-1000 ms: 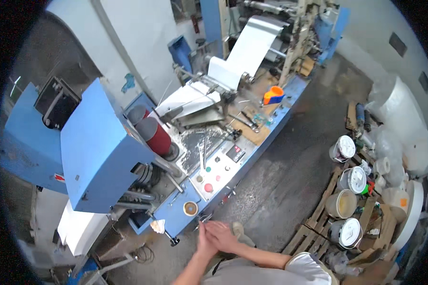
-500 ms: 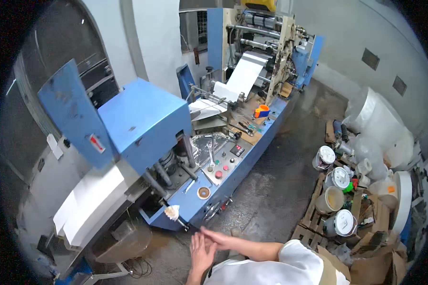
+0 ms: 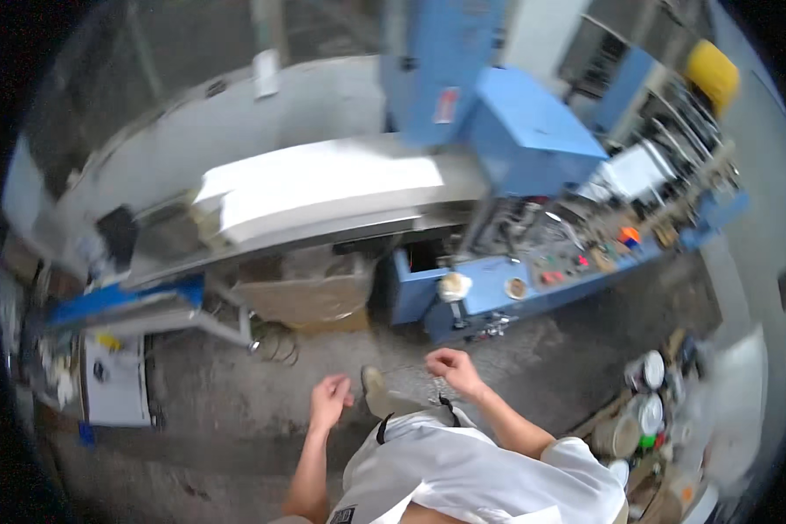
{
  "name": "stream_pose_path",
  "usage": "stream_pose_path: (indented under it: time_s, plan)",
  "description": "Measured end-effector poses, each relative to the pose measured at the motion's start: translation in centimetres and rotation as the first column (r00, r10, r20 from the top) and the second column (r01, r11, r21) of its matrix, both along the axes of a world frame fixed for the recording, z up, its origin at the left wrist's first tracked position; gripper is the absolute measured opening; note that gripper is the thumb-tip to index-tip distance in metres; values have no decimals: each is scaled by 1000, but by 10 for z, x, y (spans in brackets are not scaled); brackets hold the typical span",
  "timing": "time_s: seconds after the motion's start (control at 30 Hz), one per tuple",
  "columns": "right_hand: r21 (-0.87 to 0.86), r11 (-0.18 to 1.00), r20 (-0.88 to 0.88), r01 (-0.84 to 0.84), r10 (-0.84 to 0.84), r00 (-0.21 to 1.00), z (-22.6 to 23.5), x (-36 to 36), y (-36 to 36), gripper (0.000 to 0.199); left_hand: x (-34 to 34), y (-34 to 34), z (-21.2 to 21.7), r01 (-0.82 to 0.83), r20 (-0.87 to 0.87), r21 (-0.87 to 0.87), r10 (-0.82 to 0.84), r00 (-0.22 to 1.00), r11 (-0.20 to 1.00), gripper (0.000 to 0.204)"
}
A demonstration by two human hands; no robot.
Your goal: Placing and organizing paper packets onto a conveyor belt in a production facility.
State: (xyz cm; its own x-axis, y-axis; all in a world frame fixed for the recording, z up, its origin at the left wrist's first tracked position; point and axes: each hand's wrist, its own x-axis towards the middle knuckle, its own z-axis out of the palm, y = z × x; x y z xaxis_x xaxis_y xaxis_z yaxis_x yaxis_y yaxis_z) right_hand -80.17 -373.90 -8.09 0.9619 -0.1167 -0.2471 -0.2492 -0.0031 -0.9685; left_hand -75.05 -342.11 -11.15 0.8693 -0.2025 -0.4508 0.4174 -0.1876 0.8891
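My left hand hangs over the concrete floor in front of me, its fingers loosely bent and the thumb side apart, with nothing seen in it. To its right, my right hand is raised with the fingers curled in; the inside of the grip is hidden. The two hands are apart and touch no machine. Nearest the right hand is the front corner of the blue machine, where a pale lump of cloth or paper sits on a rod end. A long stack of white sheets lies on the conveyor to its left.
A cardboard box stands under the conveyor, near a coil of wire on the floor. At far left is a white board beside blue-topped framing. Buckets and wrapped rolls crowd the right side.
My hands were together near the machine's front corner; they have come apart. My view has swung left, so the machine now lies further right and the conveyor fills the middle.
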Motion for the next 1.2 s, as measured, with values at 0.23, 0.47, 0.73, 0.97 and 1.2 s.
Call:
stream_pose_path:
  time_s: [0.23,0.47,0.73,0.97,1.2]
  plan:
    - [-210,929,15,-303,313,950,-27,132,115,21,91,126,66,-266,308,-88,280,909,960,43]
    - [-360,848,318,-390,504,803,63,301,257,21,206,268,120,-471,423,40,412,807,881,39]
    - [-435,841,521,-321,526,672,110,400,358,22,439,339,97,-360,457,314,193,868,878,51]
    - [-653,738,430,-167,544,721,124,450,412,35,559,321,105,-113,154,-102,128,980,988,69]
    - [-966,176,-16,-189,690,724,133,508,443,69,552,351,98,-84,77,-184,99,992,979,64]
